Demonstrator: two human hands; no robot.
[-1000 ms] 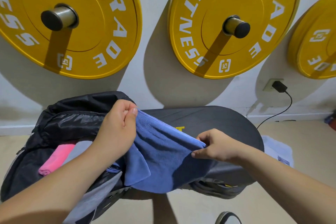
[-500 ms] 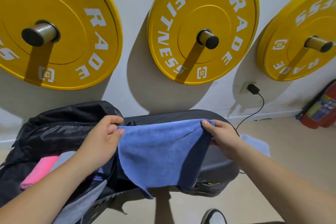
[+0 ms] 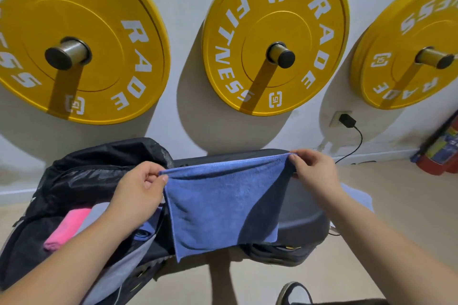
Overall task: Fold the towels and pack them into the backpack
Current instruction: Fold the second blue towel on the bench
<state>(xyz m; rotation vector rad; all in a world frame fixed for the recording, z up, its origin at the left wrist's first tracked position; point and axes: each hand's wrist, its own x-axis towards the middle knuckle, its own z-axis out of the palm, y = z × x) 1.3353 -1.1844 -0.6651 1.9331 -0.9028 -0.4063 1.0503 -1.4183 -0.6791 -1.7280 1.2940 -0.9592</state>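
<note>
Head view: the left hand (image 3: 138, 190) and right hand (image 3: 314, 171) each pinch a top corner of a fuzzy blue towel (image 3: 223, 203). It hangs flat at frame centre, hiding most of the black padded table (image 3: 302, 208). At lower left, the open black backpack (image 3: 81, 176) holds a soft pink towel (image 3: 65, 228), partly covered by the left forearm. A shoe (image 3: 293, 292) is cut off at the bottom edge.

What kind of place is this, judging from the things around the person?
Most likely a gym or home workout room: yellow weight plates marked RADE FITNESS hang on wall pegs, a black padded bench stands below them, and a red fire extinguisher sits by the wall.
</note>
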